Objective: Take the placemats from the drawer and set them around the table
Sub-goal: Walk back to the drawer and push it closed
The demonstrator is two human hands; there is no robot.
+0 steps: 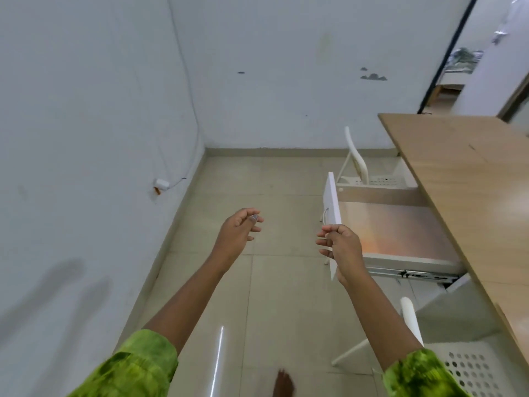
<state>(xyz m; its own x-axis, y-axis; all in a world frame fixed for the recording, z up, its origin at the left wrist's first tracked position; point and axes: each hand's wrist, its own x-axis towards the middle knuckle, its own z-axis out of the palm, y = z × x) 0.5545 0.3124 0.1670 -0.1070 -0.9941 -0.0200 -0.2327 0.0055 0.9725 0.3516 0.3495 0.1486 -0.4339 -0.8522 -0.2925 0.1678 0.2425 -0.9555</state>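
A white drawer stands pulled out from under the wooden table at the right. Its bottom looks bare and shiny; I see no placemats in it. My right hand hovers in front of the drawer's white front panel, fingers loosely curled and holding nothing. My left hand floats over the floor to the left of the drawer, fingers apart and empty. No placemat shows on the visible part of the tabletop.
A white chair stands beyond the drawer and another white chair sits close at the lower right. White walls meet in a corner at the left; beige tiled floor lies below. My bare foot shows at the bottom.
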